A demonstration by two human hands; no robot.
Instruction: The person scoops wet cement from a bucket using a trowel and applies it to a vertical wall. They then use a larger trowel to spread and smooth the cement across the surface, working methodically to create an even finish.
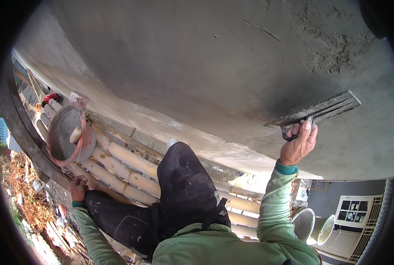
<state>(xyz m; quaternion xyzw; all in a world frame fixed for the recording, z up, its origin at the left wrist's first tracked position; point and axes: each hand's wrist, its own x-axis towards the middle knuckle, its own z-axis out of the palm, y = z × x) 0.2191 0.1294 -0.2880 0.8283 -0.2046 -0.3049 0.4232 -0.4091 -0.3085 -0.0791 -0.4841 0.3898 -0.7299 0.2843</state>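
Observation:
My right hand [299,140] is closed round the handle of a plastering trowel [333,106], whose long, mortar-smeared plate lies on or very near the grey plastered wall [197,62]. A rough patch marks the plaster above it. My left hand [78,186] is closed beside the dark rail [58,172] at the lower left; I cannot make out whether it grips it. Just above that hand stands a red bucket [90,143] coated with grey mortar, with a pale handle of some tool [76,134] in it.
I sit or kneel on a bamboo pole platform [133,161]. A red object [50,99] lies beyond the bucket. Debris [27,185] shows below the rail at the left. At the lower right are two round containers [325,227] and a building with a white window [353,207].

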